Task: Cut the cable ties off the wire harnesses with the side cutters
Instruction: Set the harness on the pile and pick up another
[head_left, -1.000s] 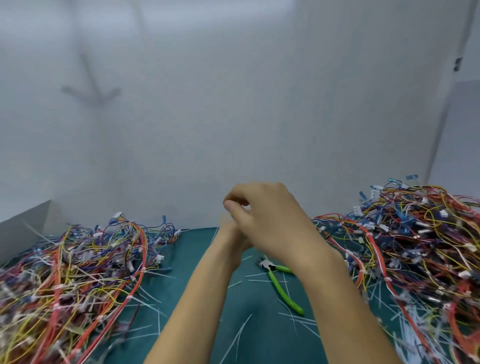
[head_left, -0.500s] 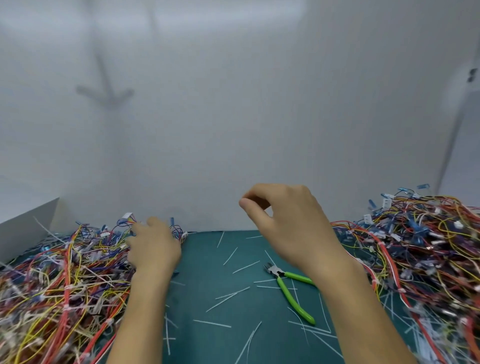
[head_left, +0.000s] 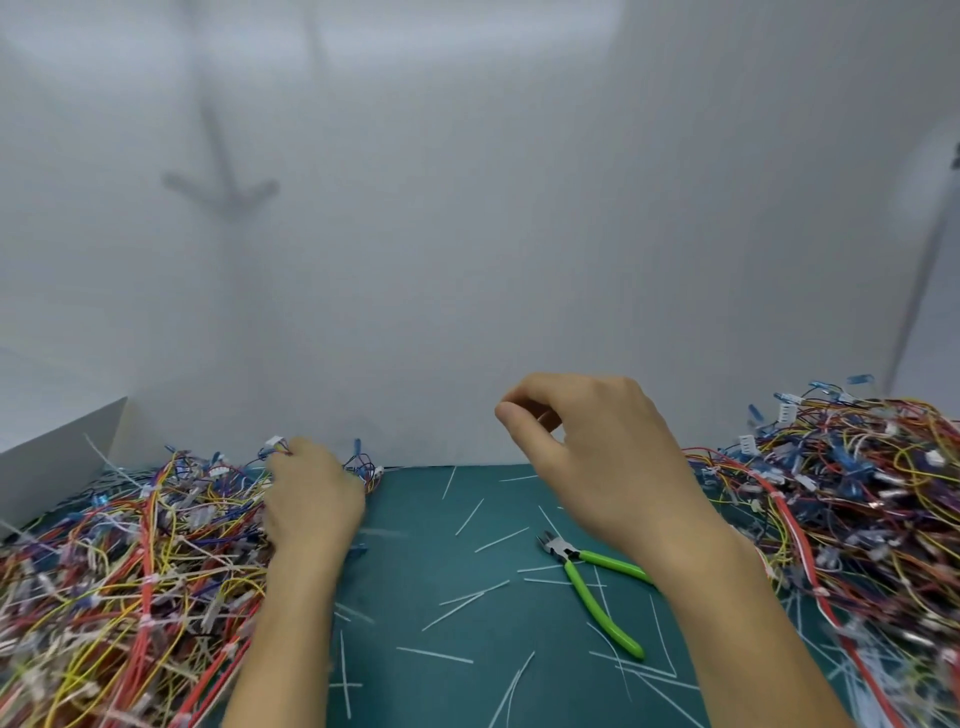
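In wire harnesses (head_left: 130, 561), left hand (head_left: 311, 499) fingers hidden, grip unclear; right hand (head_left: 597, 457) fingers curled, empty.

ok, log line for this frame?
left hand: on left harness pile, grip hidden | right hand: raised, fingers curled, nothing visible | side cutters: lying on mat, unheld

plain white wall (head_left: 467, 234), faint shadow (head_left: 223, 189), teal mat (head_left: 415, 571), perhaps a white box (head_left: 57, 457) left

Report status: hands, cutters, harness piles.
Left hand on left harness pile, grip hidden. Right hand raised in a pinch, nothing seen in it. Side cutters lie untouched on mat. Cut ties litter mat.
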